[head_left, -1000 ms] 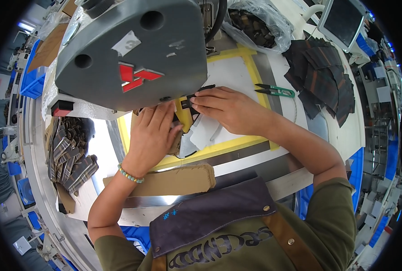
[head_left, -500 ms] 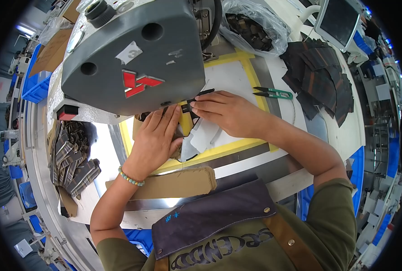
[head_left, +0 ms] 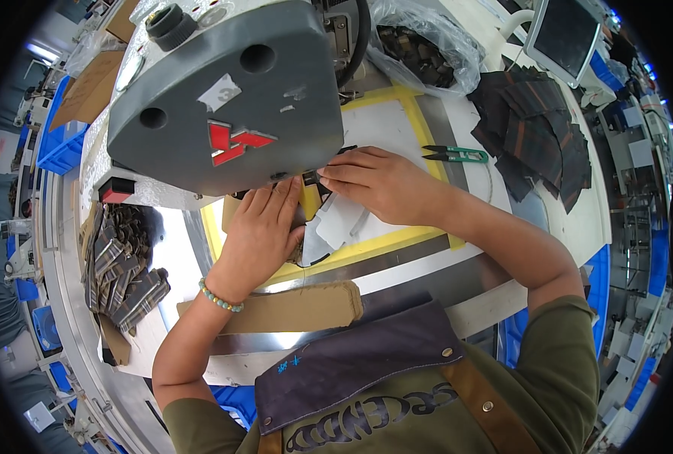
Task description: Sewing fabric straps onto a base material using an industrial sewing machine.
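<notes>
Head view, and the yellow strip [head_left: 310, 203] sits right between the two hands, just below the edge of the grey machine head [head_left: 226, 106]. Its long axis runs roughly away from the person, the far end pointing up toward the machine. Across that far end lies a small dark piece [head_left: 310, 179], and just to the right a pale plate [head_left: 335, 225] slants from lower left to upper right. Left hand [head_left: 259, 227] now: palm down, fingers stretched side by side and aimed up toward the machine, thumb out beside the pale plate; whether anything is clamped beneath, I cannot tell. Over to the right hand [head_left: 385, 188]: fingers close together, pointing left, tips at the dark piece, thumb hidden, so a pinch cannot be confirmed. Yellow tape [head_left: 382, 247] borders the work area; beyond its right side lie green-handled snips [head_left: 469, 156], blades pointing left. Nearer the person, a brown cardboard strip [head_left: 291, 309] lies crosswise beside the left wrist.
</notes>
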A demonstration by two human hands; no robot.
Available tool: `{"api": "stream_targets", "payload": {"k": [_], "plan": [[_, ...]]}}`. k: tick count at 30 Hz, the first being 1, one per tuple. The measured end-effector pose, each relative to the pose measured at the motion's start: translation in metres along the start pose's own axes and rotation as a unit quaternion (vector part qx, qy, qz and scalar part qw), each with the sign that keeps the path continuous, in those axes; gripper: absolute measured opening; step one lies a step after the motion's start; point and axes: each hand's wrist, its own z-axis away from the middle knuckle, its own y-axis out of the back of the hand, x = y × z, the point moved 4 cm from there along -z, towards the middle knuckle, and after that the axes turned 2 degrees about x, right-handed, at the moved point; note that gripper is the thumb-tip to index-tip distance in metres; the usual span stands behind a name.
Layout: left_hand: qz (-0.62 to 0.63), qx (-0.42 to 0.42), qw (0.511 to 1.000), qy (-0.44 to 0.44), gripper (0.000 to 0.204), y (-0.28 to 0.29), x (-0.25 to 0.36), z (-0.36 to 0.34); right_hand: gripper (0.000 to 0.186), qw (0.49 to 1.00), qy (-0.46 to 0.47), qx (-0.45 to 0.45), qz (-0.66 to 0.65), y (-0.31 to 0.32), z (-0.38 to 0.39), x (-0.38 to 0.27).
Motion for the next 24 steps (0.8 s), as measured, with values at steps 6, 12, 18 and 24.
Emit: {"api": "stream_targets", "payload": {"k": [6,12,18,24], "plan": [[-0.019,0.036,0.999,-0.005,0.075,0.0,-0.009,-0.011,0.035,1.0,0.006,0.005,0.012,0.0,-0.007,0.013],[-0.058,-0.001,0.997,0.04,0.049,-0.005,-0.024,-0.02,0.032,0.999,0.016,0.006,0.03,-0.001,-0.017,0.03],[-0.051,0.027,0.998,0.029,0.042,-0.002,-0.023,-0.021,0.024,0.997,0.019,0.062,0.044,0.001,-0.013,0.032],[-0.049,0.021,0.998,0.028,0.044,0.001,-0.022,-0.022,0.021,0.996,0.019,0.074,0.042,0.003,-0.017,0.032]]}}
